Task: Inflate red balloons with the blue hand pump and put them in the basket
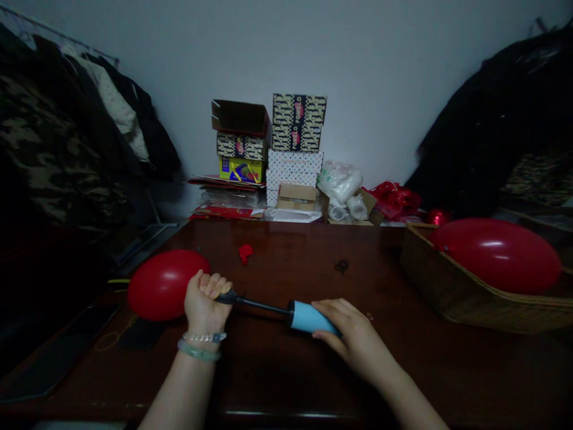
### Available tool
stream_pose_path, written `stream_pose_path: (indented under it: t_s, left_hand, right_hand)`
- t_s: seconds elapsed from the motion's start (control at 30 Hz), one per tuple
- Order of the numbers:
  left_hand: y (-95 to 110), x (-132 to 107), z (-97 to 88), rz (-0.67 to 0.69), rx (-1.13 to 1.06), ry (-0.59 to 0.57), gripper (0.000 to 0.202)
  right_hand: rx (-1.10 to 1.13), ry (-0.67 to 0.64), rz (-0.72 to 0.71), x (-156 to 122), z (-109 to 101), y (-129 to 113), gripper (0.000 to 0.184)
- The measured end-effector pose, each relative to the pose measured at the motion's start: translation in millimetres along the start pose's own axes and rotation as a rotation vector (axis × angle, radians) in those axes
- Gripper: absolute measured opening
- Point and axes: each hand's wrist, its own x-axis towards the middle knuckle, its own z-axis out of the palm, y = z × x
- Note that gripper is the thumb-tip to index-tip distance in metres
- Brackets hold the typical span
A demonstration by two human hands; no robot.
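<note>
A balloon hand pump with a light-blue barrel and a thin black rod lies slantwise between my hands, above the table. My left hand is closed around the black end of the pump, with a bead bracelet and a green bangle on that wrist. Against its far left side rests an inflated red balloon; its neck is hidden by the fingers. Fingers and thumb of my right hand wrap the blue barrel, covering its right end.
An uninflated red balloon and a dark looped cord lie on the brown table. At right, a wicker basket holds another inflated red balloon. Stacked boxes stand behind; a dark phone lies at left.
</note>
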Motion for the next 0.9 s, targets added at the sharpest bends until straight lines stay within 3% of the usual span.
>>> stream_pose_path:
  t_s: [0.17, 0.43, 0.53, 0.63, 0.9]
  left_hand:
    - [0, 1, -1.1, -0.009, -0.023, -0.023, 0.042]
    - [-47, -24, 5.9, -0.125, 0.063, -0.044, 0.047]
    - [-55, -32, 10.3, -0.138, 0.069, -0.033, 0.047]
    - [-49, -30, 11.5, -0.126, 0.054, -0.036, 0.045]
    - [-5, -4, 2.9, -0.018, 0.028, -0.026, 0.041]
  right_hand:
    - [-0.054, 0.023, -0.012, 0, -1, -4, 0.038]
    - [-0.059, 0.143, -0.071, -2, 23, -21, 0.040]
    - [-0.032, 0.159, -0.083, -3, 28, -24, 0.041]
    - [-0.007, 0.135, -0.087, -1, 26, -23, 0.042]
    - [0.019, -0.030, 0.007, 1, 3, -6, 0.040]
